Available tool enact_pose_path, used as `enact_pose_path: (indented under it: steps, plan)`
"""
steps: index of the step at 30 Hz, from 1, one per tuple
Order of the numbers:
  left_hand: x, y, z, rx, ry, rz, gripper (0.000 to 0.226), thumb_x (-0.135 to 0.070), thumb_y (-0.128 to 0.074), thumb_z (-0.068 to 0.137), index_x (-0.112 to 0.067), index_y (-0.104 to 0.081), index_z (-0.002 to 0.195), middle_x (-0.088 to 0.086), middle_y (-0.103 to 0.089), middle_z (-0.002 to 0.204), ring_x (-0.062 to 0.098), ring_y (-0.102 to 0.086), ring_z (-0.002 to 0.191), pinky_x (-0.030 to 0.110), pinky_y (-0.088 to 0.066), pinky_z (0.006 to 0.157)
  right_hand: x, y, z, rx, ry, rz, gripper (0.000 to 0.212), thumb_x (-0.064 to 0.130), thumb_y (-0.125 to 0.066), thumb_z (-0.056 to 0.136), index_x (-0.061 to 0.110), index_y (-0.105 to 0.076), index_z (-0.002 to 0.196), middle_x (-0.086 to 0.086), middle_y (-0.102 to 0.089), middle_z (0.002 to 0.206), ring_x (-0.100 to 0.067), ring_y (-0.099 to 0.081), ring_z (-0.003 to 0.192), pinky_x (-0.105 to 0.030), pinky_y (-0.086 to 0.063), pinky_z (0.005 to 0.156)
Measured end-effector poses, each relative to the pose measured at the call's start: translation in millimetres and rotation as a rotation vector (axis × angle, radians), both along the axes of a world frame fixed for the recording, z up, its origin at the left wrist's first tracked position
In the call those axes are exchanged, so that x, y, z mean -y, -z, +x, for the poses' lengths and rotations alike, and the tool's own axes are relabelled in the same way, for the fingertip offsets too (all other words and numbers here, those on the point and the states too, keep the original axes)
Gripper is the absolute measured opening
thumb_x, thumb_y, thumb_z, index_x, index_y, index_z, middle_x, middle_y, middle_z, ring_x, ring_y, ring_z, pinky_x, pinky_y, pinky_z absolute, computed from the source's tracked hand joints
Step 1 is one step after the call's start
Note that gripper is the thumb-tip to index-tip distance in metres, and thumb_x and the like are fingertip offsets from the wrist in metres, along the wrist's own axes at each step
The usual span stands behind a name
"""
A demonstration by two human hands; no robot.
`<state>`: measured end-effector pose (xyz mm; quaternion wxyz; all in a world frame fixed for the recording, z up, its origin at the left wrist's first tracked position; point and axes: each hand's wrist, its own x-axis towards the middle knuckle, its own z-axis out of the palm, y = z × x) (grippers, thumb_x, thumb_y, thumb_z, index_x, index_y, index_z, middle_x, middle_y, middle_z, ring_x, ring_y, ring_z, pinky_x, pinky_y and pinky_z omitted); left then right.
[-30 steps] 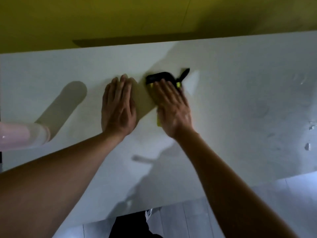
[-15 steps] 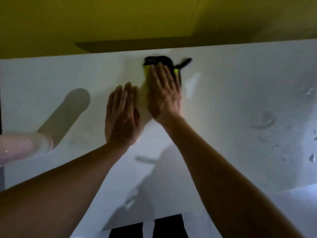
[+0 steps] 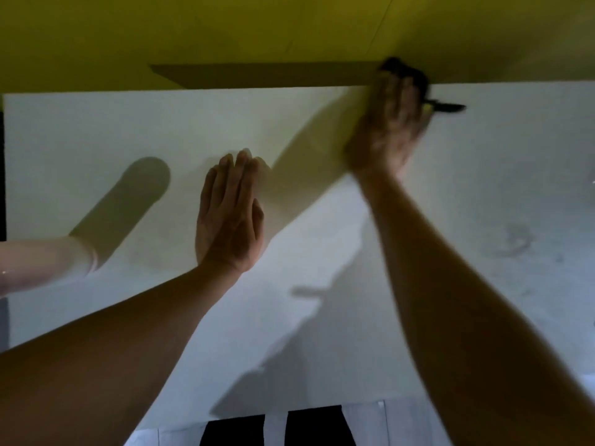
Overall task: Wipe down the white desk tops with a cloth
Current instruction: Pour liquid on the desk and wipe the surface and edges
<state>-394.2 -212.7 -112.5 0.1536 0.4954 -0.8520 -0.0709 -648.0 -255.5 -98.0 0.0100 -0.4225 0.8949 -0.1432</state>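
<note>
two bare hands lie on the flat white desk top [image 3: 322, 252]. the left hand [image 3: 230, 214] rests palm down near the middle of the desk, fingers straight and close together, holding nothing. the right hand [image 3: 391, 123] reaches to the far edge of the desk, where it meets the yellow wall [image 3: 225, 27], and presses flat on a dark black cloth with a bit of yellow [image 3: 415, 77]; its fingers look spread and fairly straight over the cloth, though motion blur hides the details. a thin dark strip of the cloth sticks out to the right of the fingers along the desk. a pale pink cylindrical bottle [image 3: 42, 265] shows at the left edge of the view, casting a long shadow across the desk. faint wet smears mark the desk surface to the right.
</note>
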Motion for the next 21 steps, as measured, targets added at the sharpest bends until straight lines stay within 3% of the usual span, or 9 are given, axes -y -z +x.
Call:
enact_pose_path:
  steps: [4,6,9,12,15,18,21]
  plan:
    - [1.6,2.7,2.2,-0.034,-0.039,0.014,0.058,-0.020,-0.038,0.102,-0.002,-0.037,0.158,0.018,-0.037,0.164,0.034,-0.033,0.153,0.047,-0.022,0.129,18.3,-5.2,111.8,0.066,-0.622,-0.001,0.065,0.033,-0.040,0.093,0.023,-0.034,0.157,-0.003,-0.029,0.165,-0.020,-0.020,0.154,-0.046,-0.011,0.126]
    - [2.9,5.1,2.8,-0.059,-0.052,0.019,0.058,-0.021,-0.037,0.103,0.000,-0.038,0.157,0.019,-0.040,0.162,0.034,-0.035,0.152,0.044,-0.022,0.129,21.8,-6.7,113.1,0.076,-0.750,-0.021,0.065,0.035,-0.043,0.095,0.021,-0.034,0.157,-0.003,-0.029,0.165,-0.019,-0.021,0.154,-0.044,-0.012,0.126]
    - [2.8,6.8,3.6,-0.052,-0.012,0.011,0.057,-0.018,-0.037,0.104,0.003,-0.035,0.157,0.019,-0.036,0.164,0.034,-0.032,0.154,0.043,-0.019,0.130,18.8,0.7,56.2,0.026,-0.654,0.015,0.064,0.032,-0.034,0.094,0.023,-0.033,0.157,-0.004,-0.029,0.165,-0.020,-0.021,0.154,-0.049,-0.015,0.125]
    - [2.3,5.9,3.3,-0.044,-0.013,0.003,0.058,-0.018,-0.035,0.104,0.003,-0.034,0.157,0.019,-0.034,0.166,0.033,-0.029,0.155,0.042,-0.017,0.130,4.6,6.2,-40.1,-0.049,-0.275,0.003,0.063,0.040,-0.024,0.096,0.025,-0.033,0.157,-0.004,-0.030,0.165,-0.022,-0.023,0.153,-0.049,-0.018,0.123]
    - [2.3,8.0,1.1,-0.047,-0.020,0.002,0.058,-0.015,-0.036,0.103,0.004,-0.034,0.157,0.019,-0.034,0.165,0.034,-0.029,0.155,0.045,-0.018,0.130,-18.1,-4.5,-96.6,0.050,-0.010,0.033,0.067,0.043,-0.015,0.099,0.019,-0.019,0.161,-0.005,-0.018,0.168,-0.022,-0.013,0.156,-0.044,-0.009,0.126]
    - [1.7,6.7,0.9,-0.051,-0.020,-0.003,0.058,-0.013,-0.038,0.102,0.004,-0.035,0.157,0.020,-0.035,0.165,0.034,-0.029,0.155,0.046,-0.019,0.129,-16.9,-2.4,-47.3,-0.015,0.092,-0.038,0.064,0.036,-0.031,0.098,0.014,-0.031,0.158,-0.009,-0.028,0.164,-0.027,-0.022,0.153,-0.050,-0.015,0.124]
    - [2.3,7.5,0.3,-0.063,-0.026,0.002,0.056,-0.013,-0.039,0.103,0.004,-0.036,0.156,0.019,-0.036,0.164,0.034,-0.031,0.154,0.045,-0.019,0.130,-19.3,3.5,49.9,-0.013,-0.205,-0.176,0.055,0.024,-0.036,0.097,0.012,-0.047,0.150,-0.013,-0.043,0.156,-0.030,-0.035,0.148,-0.054,-0.021,0.122]
